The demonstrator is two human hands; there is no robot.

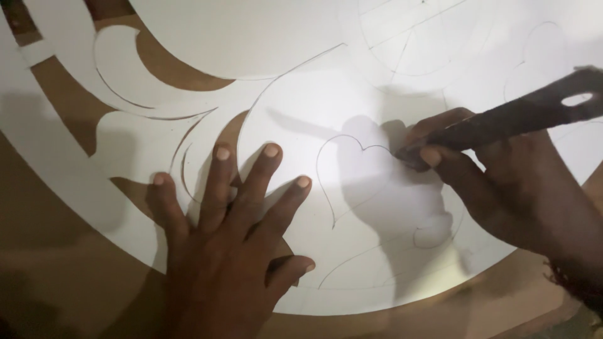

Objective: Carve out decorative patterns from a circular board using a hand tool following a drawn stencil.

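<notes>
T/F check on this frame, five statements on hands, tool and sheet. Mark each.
1. The left hand lies flat, fingers spread, on the white sheet. True.
2. The right hand is empty. False: it grips a dark flat tool.
3. The tool's tip meets a pencilled heart outline. True.
4. The sheet is whole, with no cut-outs. False: curved openings show the brown surface beneath.
5. The left hand holds the tool too. False: it is apart from the tool, pressing only on the sheet.
</notes>
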